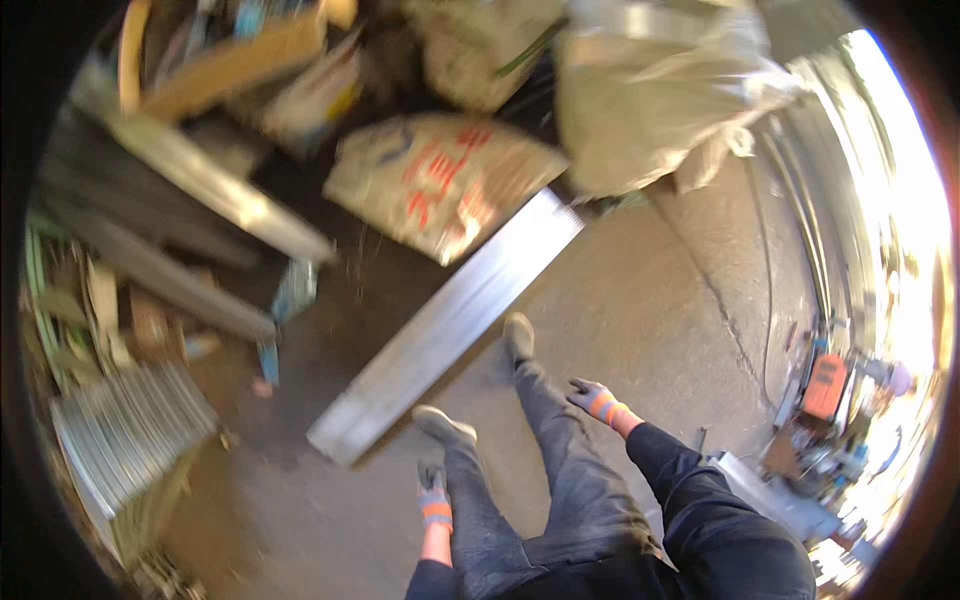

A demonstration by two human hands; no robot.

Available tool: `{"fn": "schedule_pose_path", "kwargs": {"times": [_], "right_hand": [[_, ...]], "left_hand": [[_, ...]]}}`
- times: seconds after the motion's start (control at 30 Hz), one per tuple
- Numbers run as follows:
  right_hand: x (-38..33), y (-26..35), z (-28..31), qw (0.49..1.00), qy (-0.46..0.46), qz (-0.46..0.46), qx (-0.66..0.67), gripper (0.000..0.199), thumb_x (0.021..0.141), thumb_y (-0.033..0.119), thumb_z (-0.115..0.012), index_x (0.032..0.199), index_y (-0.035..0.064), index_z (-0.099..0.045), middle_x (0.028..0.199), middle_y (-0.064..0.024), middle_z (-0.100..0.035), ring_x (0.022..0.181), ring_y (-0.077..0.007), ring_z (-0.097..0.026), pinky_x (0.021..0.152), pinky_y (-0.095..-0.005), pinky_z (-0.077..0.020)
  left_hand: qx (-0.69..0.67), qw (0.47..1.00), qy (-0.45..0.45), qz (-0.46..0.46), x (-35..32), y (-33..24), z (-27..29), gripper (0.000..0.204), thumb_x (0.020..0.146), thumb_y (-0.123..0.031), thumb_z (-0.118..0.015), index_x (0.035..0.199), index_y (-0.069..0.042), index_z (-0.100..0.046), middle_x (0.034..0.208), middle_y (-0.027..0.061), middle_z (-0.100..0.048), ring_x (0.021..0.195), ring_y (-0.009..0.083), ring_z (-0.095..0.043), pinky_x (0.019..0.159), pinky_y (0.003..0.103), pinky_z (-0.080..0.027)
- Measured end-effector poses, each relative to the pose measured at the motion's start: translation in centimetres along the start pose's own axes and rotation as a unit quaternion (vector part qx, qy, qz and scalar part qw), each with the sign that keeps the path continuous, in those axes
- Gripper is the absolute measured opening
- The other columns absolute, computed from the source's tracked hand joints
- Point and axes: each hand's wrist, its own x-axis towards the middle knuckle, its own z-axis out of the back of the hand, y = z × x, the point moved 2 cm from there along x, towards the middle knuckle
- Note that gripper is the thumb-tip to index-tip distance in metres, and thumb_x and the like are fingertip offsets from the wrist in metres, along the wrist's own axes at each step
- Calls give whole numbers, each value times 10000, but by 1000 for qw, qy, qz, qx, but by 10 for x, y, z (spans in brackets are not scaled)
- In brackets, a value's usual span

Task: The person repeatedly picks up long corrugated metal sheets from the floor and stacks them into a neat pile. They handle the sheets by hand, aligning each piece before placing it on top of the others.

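Note:
My left hand (432, 482), in a grey glove with an orange cuff, hangs beside my left leg. Its fingers point forward, slightly apart, and nothing shows in them. On the other side, my right hand (592, 396) in a matching glove is held out by my right thigh, fingers loosely apart and holding nothing visible. A long silvery metal profile (445, 330) lies diagonally on the floor ahead of my feet, apart from both hands. Its far end is next to a pale woven sack (440, 180) with red markings. Motion blurs the picture somewhat.
Large whitish bags (660, 100) stand at the far side. Long metal lengths (200, 180) and a stack of ribbed metal pieces (135, 430) are on the left. To the right are an orange case (825, 387), assorted tools and a cable (768, 290) on the concrete floor.

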Motion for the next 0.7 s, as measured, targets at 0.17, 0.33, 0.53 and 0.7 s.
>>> {"fn": "schedule_pose_path", "kwargs": {"times": [0.17,0.33,0.53,0.7], "right_hand": [[-100,-122,-31,971,-167,-169,20,779,977,528,-739,1611,95,-608,1534,-198,-697,1430,-368,-659,1219,-437,-505],[-378,-328,-234,886,-396,-149,189,706,1017,534,-713,1559,88,-641,1563,-197,-673,1444,-385,-633,1202,-454,-510],[-522,-358,-536,839,-363,-352,203,392,1009,378,-690,1325,171,-795,1437,-170,-736,1353,-368,-687,1118,-454,-565],[-592,-298,-744,603,-185,-483,607,560,1012,570,-701,1356,141,-804,1421,-154,-768,1316,-339,-724,1077,-470,-584]], "left_hand": [[48,979,164,-108,99,-25,-5,634,1075,-161,-730,1662,-126,-492,1490,181,-648,1296,283,-659,1077,391,-560],[306,896,275,-165,17,-5,-76,477,1067,-289,-726,1482,-124,-557,1298,150,-672,1118,251,-656,929,398,-549],[494,758,349,-243,-106,-57,-151,392,1057,-442,-722,1265,-122,-634,1067,112,-701,906,213,-652,752,407,-536],[592,633,390,-311,-180,-37,-179,452,1049,-570,-718,1085,-120,-699,875,81,-726,728,181,-648,604,414,-526]]}}
